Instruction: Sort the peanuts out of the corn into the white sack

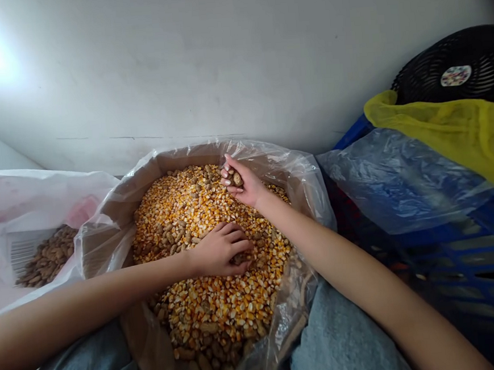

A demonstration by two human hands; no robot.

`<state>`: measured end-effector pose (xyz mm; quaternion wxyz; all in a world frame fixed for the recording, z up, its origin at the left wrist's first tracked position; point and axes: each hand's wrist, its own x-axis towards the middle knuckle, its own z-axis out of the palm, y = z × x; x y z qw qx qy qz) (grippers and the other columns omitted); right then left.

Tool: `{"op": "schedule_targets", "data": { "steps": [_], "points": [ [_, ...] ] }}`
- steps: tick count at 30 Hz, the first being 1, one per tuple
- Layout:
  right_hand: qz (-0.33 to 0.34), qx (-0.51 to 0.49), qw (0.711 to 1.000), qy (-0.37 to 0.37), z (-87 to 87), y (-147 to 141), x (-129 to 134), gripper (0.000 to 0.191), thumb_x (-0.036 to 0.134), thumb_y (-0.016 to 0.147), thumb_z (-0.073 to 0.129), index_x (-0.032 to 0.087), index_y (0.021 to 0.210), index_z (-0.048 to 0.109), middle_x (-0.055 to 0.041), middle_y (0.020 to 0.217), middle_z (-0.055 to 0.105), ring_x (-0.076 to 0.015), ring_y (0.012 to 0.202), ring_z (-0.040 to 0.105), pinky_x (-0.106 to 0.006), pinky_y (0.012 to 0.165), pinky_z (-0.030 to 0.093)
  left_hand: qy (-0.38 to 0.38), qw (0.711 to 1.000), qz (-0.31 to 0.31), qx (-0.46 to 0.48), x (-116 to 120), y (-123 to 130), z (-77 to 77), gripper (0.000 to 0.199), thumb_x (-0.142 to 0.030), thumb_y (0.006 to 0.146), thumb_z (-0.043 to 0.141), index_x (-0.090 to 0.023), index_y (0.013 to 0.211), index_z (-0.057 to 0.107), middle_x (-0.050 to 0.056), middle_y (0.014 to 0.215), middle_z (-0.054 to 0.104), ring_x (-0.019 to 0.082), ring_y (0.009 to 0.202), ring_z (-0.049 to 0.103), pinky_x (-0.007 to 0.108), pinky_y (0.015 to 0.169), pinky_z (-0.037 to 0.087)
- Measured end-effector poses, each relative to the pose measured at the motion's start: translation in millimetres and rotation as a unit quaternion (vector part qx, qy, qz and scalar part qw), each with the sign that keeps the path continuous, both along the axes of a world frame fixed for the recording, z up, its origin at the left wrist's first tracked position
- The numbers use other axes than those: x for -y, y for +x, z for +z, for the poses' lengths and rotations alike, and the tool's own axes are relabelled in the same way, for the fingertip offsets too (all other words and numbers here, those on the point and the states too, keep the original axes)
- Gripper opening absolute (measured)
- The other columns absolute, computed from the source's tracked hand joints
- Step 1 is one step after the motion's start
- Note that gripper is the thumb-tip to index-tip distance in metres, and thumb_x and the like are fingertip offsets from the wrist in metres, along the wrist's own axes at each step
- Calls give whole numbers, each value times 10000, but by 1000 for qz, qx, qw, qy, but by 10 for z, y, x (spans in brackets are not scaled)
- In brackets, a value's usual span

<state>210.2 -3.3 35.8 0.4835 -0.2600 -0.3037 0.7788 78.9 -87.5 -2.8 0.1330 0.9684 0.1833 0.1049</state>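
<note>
Right hand [243, 182] is clutching unshelled peanuts [237, 179] above dried corn kernels [222, 301]; left hand [220, 250] is closing narrowly over more peanuts [238, 259] among the kernels.

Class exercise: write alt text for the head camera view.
Two bare hands reach into a plastic-lined brown sack of yellow corn kernels and in-shell peanuts: the right hand holds a few peanuts, the left hand rests on the mix. A pink-printed bag of peanuts sits to the left.

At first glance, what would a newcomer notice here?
A plastic-lined sack of corn kernels and peanuts in the shell fills the centre. The right hand holds some up; the left hand digs into the grain. A yellow cloth drapes over a blue crate at right.
</note>
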Motion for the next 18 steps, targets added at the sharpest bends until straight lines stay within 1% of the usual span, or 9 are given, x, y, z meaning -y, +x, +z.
{"op": "schedule_targets", "data": {
  "steps": [2,4,9,12,14,16,17,18],
  "points": [
    [0,-2,1000,2,-5,-4,5,299,381,643,617,172,603,407,70,515,429,-13,401,394,-119,266,117,-6,1000,9,8,-32,11,8,262,-319,778,404,-193,966,537,58,912,549,173,903,461,308,830,352],
    [4,-5,1000,5,-13,-3,6,296,385,644,613,171,603,413,67,522,435,-15,406,403,-119,267,126,-7,1000,8,9,-63,12,15,248,-268,793,377,-184,966,534,63,908,543,161,868,470,290,805,365],
    [12,-10,1000,14,-32,-3,5,282,381,661,597,168,605,422,58,539,441,-17,415,418,-115,271,139,-8,1000,-19,-13,-97,5,23,287,-309,806,382,-203,1039,511,86,982,530,189,919,467,322,824,359],
    [11,6,1000,9,-37,-9,5,285,392,661,594,171,607,423,58,541,436,-16,414,414,-114,272,142,-25,998,-36,-41,-122,-8,36,283,-210,793,402,-225,1054,510,79,969,526,196,923,465,322,812,365],
    [11,12,1000,9,-41,-12,3,289,397,661,592,170,605,422,57,543,435,-17,417,415,-114,274,146,-71,997,-30,-29,-157,-21,57,310,-142,772,401,-228,1046,516,72,979,507,181,906,471,299,788,378],
    [11,13,1000,11,-43,-15,0,290,395,663,591,168,600,421,55,542,434,-18,419,417,-114,273,146,-153,988,1,24,-202,-30,93,295,-128,763,400,-215,1015,526,61,963,497,157,875,479,271,763,390],
    [10,14,1000,11,-42,-17,-1,290,392,663,592,168,599,421,54,540,434,-19,418,417,-114,272,145,-204,976,28,63,-226,-32,117,261,-144,765,407,-206,986,533,53,945,500,146,856,483,259,749,395],
    [8,15,1000,9,-41,-18,-2,288,389,661,595,167,601,421,54,538,434,-20,416,415,-114,270,144,-263,957,63,103,-251,-34,143,222,-175,771,419,-199,958,536,45,918,508,135,823,488,248,720,402]
  ]
}}
